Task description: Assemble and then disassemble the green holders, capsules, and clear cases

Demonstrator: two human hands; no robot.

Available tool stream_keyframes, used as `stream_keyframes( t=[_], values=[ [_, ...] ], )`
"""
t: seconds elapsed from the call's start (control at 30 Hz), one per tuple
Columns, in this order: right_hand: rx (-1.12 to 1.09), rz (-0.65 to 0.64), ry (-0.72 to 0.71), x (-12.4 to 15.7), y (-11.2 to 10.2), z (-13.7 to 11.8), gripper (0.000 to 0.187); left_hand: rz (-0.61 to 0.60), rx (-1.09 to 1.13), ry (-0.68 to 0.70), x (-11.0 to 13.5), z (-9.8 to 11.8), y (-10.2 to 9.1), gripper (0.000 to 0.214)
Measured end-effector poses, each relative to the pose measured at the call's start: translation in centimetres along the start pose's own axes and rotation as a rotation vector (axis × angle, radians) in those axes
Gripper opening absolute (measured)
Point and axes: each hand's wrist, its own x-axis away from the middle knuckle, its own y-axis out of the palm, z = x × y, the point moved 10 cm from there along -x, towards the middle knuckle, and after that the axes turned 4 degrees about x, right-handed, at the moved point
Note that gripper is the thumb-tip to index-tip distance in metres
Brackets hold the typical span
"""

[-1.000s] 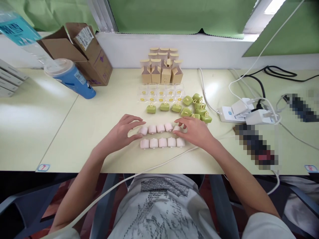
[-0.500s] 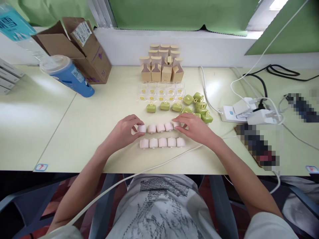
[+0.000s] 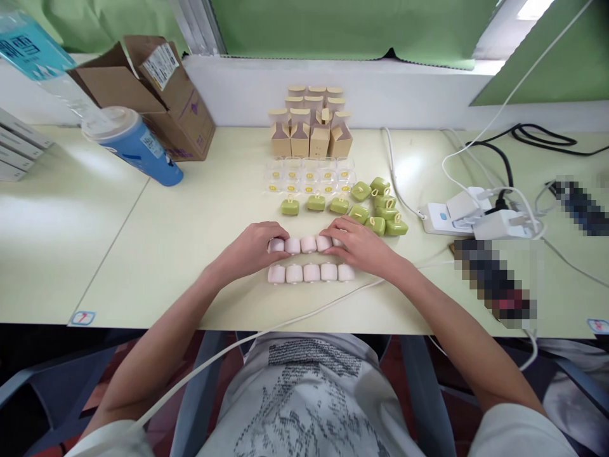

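Two rows of small pale pink rounded blocks lie on the table in front of me. My left hand (image 3: 257,249) pinches the left end of the far row, thumb and fingers around the end pale pink block (image 3: 276,245). At the other end, my right hand (image 3: 354,242) has its thumb and fingers around the fourth pale pink block (image 3: 324,243) and partly hides the last one. Between the hands, the middle pale pink block (image 3: 308,244) shows uncovered. The near row of pale pink blocks (image 3: 311,273) is straight and untouched.
Green cases with loops (image 3: 358,214) lie beyond my right hand. Behind stand clear boxes with yellow marks (image 3: 309,176) and open small cartons (image 3: 309,136). A blue cup (image 3: 143,149) and cardboard box (image 3: 190,120) are left; a power strip (image 3: 438,219) is right. A white cable (image 3: 304,315) crosses the near edge.
My left hand has moved right with the end block, closing the gap in the far row. My right hand has shifted slightly left along it, and the blocks now sit closer together.
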Motion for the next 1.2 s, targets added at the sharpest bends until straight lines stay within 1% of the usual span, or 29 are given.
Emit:
stream_keyframes(
  t=[0.13,0.27,0.37,0.5,0.6,0.7,0.87,1.0,1.13,1.2],
  values=[
    [-0.018,0.073,-0.043,1.1,-1.1,-0.4,0.029,0.037,0.037,0.052,0.5,0.8,-0.2,0.021],
    [-0.019,0.091,-0.068,2.5,-1.6,-1.4,0.032,0.037,0.067,0.085,1.2,1.3,0.1,0.021],
    [-0.009,0.095,-0.058,3.0,-1.6,-1.7,0.037,0.023,0.080,0.069,1.2,1.2,0.3,0.020],
    [-0.047,0.034,-0.002,2.8,-1.3,-1.3,0.038,-0.053,0.085,0.009,1.0,0.7,0.9,0.024],
    [-0.072,-0.027,0.033,2.6,-1.1,-1.2,0.038,-0.090,0.095,-0.002,0.9,0.6,1.2,0.031],
    [-0.071,-0.063,0.041,2.5,-1.1,-1.3,0.039,-0.076,0.117,-0.009,1.0,0.7,1.1,0.033],
    [-0.120,-0.037,0.048,2.3,-1.2,-1.3,0.037,-0.005,0.127,0.004,1.2,0.9,0.7,0.029],
    [-0.128,-0.057,0.077,2.3,-1.1,-0.7,0.035,0.005,0.121,-0.010,1.3,0.9,0.7,0.029],
    [-0.030,-0.118,0.089,2.1,-1.2,-0.4,0.037,-0.015,0.054,-0.016,1.4,0.8,0.8,0.030],
    [0.064,-0.090,0.102,2.0,-1.7,-0.6,0.041,-0.014,0.020,0.027,1.7,1.2,0.8,0.034]
  ],
)
